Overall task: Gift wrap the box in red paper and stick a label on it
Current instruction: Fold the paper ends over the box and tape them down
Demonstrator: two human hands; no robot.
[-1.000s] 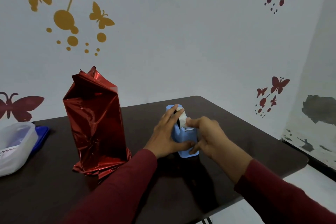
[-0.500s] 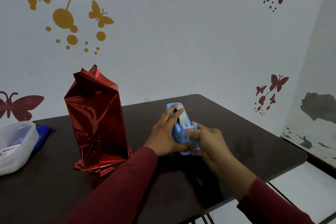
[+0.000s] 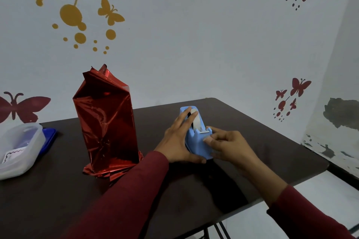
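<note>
Far left, a clear plastic tub [image 3: 18, 147] sits on the dark table [image 3: 252, 132], with a blue lid [image 3: 49, 137] tucked just behind it. Next along, the box in red paper [image 3: 108, 126] stands upright, well apart from both hands; its top is open and crumpled, foil flaring loose at the base. So the wrapping looks only half done, and no label can be seen on it yet.

Now to the action: this looks like the taping step. The left hand [image 3: 177, 139] lies flat against the near side of the blue tape dispenser [image 3: 196, 137], fingers straight and reaching up over the roll [image 3: 196, 121], thumb along the base, bracing it on the table. The right hand [image 3: 229, 145] comes in from the right with its fingertips [image 3: 208, 139] pinched together at the cutter end. It appears to hold the tape's free end, though the strip itself is too small to make out.

Next move, by my reckoning: draw out a strip, tear it on the blade while the left hand keeps the dispenser down, then carry it across to that loose foil.
</note>
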